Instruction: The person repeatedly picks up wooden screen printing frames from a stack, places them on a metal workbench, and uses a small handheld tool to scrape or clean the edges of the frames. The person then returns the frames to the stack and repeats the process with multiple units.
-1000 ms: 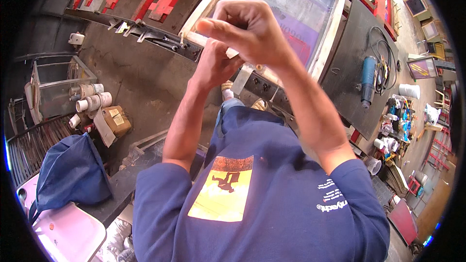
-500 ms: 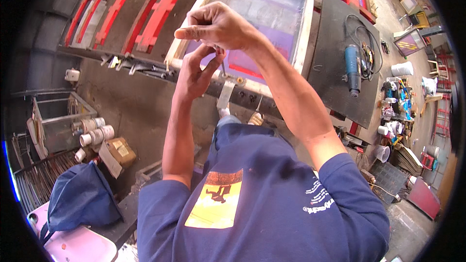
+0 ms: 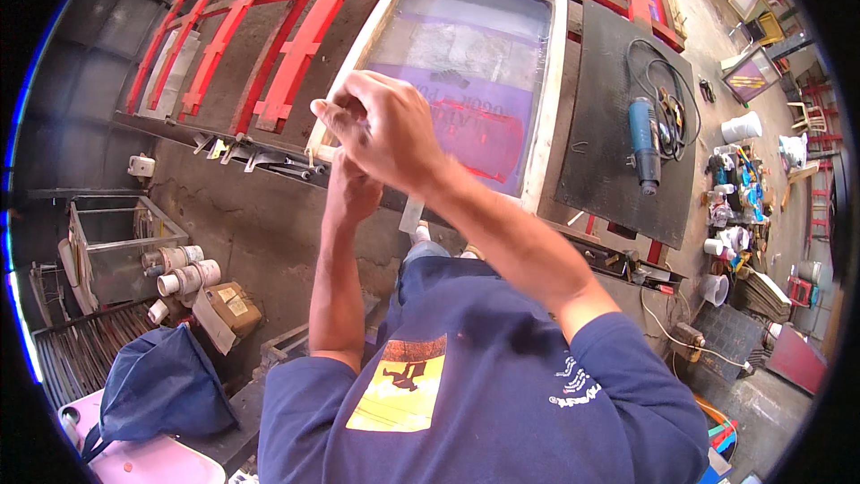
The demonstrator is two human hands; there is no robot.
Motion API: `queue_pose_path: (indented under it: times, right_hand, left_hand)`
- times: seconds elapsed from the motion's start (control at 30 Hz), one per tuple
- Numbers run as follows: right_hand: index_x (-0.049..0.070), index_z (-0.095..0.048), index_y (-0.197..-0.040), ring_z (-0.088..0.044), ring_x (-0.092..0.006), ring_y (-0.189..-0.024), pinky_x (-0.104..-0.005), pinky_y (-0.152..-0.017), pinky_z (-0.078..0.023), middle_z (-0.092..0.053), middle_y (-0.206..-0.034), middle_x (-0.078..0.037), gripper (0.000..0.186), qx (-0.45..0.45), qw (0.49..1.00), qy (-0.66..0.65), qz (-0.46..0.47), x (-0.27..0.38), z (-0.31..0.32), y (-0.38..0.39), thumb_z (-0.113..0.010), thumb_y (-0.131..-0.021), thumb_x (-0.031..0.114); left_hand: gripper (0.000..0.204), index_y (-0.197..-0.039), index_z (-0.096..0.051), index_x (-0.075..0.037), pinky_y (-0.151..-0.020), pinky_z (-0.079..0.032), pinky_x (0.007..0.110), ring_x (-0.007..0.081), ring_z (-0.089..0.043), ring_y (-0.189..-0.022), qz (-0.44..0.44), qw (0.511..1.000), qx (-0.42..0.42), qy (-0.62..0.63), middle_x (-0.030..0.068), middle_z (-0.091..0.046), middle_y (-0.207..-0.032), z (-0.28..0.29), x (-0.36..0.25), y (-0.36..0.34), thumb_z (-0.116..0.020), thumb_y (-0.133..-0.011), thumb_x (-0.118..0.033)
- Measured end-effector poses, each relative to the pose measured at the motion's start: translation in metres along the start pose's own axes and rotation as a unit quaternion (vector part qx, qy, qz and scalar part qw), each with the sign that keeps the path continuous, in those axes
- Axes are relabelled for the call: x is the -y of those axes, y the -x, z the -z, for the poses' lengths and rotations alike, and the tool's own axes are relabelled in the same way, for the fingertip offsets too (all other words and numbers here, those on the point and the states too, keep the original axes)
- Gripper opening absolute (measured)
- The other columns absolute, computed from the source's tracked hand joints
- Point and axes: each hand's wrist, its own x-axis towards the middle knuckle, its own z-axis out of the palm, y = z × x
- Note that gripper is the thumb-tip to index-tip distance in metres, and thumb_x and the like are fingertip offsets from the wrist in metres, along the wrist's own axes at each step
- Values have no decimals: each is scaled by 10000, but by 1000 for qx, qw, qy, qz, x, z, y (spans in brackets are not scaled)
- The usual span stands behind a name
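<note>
My right hand point(image 3: 387, 130) is closed, its fingers curled in above the near left part of a wooden-framed printing screen point(image 3: 544, 81). My left hand point(image 3: 356, 194) is directly below it, at the screen's near edge, and the two hands touch or overlap. The left fingers are mostly hidden behind my right hand. Whatever either hand grips is too small or too covered to make out. Purple and red areas show on the screen's mesh point(image 3: 475, 90). A pale flat strip point(image 3: 411, 215) hangs at the near edge beside my left hand.
A blue heat gun point(image 3: 647, 143) with a coiled cord lies on a black board point(image 3: 600, 116) to the right. Red slatted racks point(image 3: 313, 40) stand at the far left. Several wrenches point(image 3: 278, 161) line the bench edge. A blue bag point(image 3: 166, 385) sits on a pink chair point(image 3: 148, 462).
My right hand has come down onto my left, covering fingers that showed before around a thin metal piece. Both hands have moved lower in view. The whole view has shifted slightly.
</note>
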Motion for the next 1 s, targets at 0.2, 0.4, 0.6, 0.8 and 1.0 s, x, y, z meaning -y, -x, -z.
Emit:
queue_pose_path:
  times: [0.2,0.4,0.6,0.8,1.0]
  right_hand:
    - [51,-637,-687,-494,-41,-576,-275,-499,-386,-545,-584,38,441,420,833,-306,-191,-2,36,-17,-816,-827,429]
    - [25,-636,-736,-535,-66,-577,-279,-512,-438,-592,-602,-30,304,29,998,-3,-57,1,9,-4,-748,-894,260]
    - [42,-549,-596,-372,-23,-485,-268,-415,-289,-398,-494,32,452,188,965,-141,-115,8,26,1,-780,-890,296]
    - [32,-621,-707,-470,-23,-559,-242,-475,-358,-540,-583,46,325,52,992,52,-99,25,-4,-6,-775,-890,251]
    - [30,-636,-715,-483,-30,-549,-246,-472,-370,-603,-607,17,298,267,929,-150,-208,26,2,-12,-791,-874,229]
  left_hand:
    - [240,-1018,-667,33,-796,-499,387,264,-679,-879,33,998,10,44,180,-691,-894,-2,-1,17,-705,-848,-132]
    - [177,-970,-648,20,-733,-517,422,385,-686,-827,6,999,52,13,217,-681,-832,2,3,-7,-650,-837,-98]
    - [191,-986,-635,5,-751,-536,410,379,-694,-894,-48,990,106,81,221,-688,-919,5,12,-3,-680,-818,-73]
    - [145,-950,-634,19,-725,-530,406,383,-692,-848,-24,984,155,83,214,-689,-886,17,22,-22,-676,-834,-57]
    - [230,-1030,-606,18,-723,-532,423,385,-692,-834,-75,977,107,167,211,-687,-875,20,26,-13,-660,-815,-45]
